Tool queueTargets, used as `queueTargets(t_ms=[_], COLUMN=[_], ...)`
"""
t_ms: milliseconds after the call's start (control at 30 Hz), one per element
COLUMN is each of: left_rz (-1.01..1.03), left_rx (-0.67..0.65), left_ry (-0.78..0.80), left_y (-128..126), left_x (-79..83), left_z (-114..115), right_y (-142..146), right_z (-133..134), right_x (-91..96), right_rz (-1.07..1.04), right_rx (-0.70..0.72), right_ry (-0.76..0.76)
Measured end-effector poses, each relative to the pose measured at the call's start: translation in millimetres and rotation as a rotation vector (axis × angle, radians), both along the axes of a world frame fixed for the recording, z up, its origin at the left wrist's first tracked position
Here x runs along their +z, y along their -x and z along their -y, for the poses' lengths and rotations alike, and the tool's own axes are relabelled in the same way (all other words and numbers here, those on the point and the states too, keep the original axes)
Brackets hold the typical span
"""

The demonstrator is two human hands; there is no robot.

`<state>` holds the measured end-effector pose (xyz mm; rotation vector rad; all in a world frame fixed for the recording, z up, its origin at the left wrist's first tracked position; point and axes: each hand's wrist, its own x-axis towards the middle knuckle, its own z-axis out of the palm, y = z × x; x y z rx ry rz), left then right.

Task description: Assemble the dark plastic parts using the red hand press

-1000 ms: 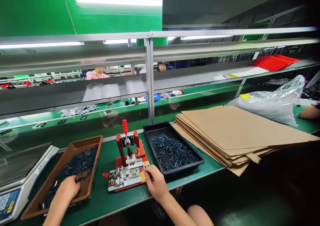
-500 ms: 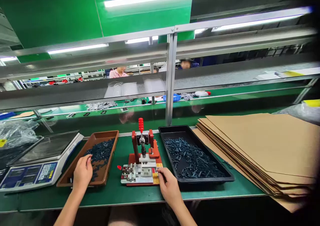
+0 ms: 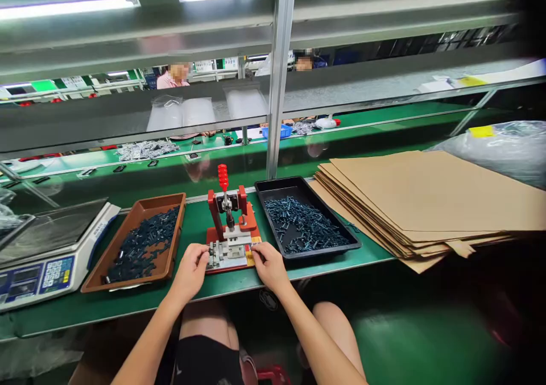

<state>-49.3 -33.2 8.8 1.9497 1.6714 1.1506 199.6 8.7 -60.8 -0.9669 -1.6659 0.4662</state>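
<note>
A small toggle-clamp press (image 3: pixel 231 217) with an upright red handle (image 3: pixel 223 177) stands in front of me on a red base. My left hand (image 3: pixel 190 271) is closed at the left end of its metal fixture (image 3: pixel 232 251), thumb and fingers together; the fingers hide the small red-tipped lever there. At the fixture's right end, my right hand (image 3: pixel 271 266) pinches close to the yellow patch on the base. What either hand grips is too small or covered to make out.
A brown tray (image 3: pixel 174 226) of flat dark pieces lies left, a black tray (image 3: pixel 341 248) of thin dark pins right. Beyond are a weighing scale (image 3: pixel 55 271) and stacked cardboard sheets (image 3: pixel 426 197). A metal post (image 3: pixel 279 78) rises behind; people sit across the bench.
My left hand has moved right, from over the brown tray to the fixture's left end. My right hand stays at the fixture's right end. The view has tipped downward.
</note>
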Motion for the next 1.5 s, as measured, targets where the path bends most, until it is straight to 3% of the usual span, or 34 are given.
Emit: queueTargets(t_ms=[200, 333, 600, 767, 933, 1133, 1267, 1400, 1500], left_rz=[-0.254, -0.31, -0.366, -0.436, -0.457, -0.436, -0.408, -0.39, -0.374], left_rx=[-0.14, -0.084, -0.057, -0.059, -0.065, -0.036, -0.061, -0.185, -0.199], left_ry=[0.061, 0.129, 0.046, 0.153, 0.226, 0.275, 0.245, 0.206, 0.173], left_y=[-20.4, -27.5, -49.0, -55.3, -56.4, -58.7, -55.0, -45.7, -42.9], left_x=[-3.1, -6.2, -15.6, -11.4, -4.3, -6.6, -9.1, -9.5, -12.6], left_z=[-31.1, -45.1, -45.6, -45.4, -48.1, -56.7, -58.5, -54.8, -51.1], right_y=[-0.7, 0.9, -0.5, 0.2, 0.3, -2.9, -1.8, 2.3, 3.7], right_z=[-1.4, -5.8, -7.2, -7.2, -2.5, -2.9, -8.0, -17.1, -24.2], right_x=[-4.4, -8.1, -7.3, -8.7, -10.3, -6.6, 0.2, 7.6, 11.7], right_rz=[-0.016, -0.007, 0.015, 0.043, 0.032, 0.015, -0.076, -0.147, -0.109], right_rx=[0.036, -0.008, 0.024, 0.045, -0.047, -0.044, 0.017, 0.192, 0.258], right_ry=[-0.019, 0.029, 0.042, 0.044, 0.117, 0.12, 0.271, 0.447, 0.473])
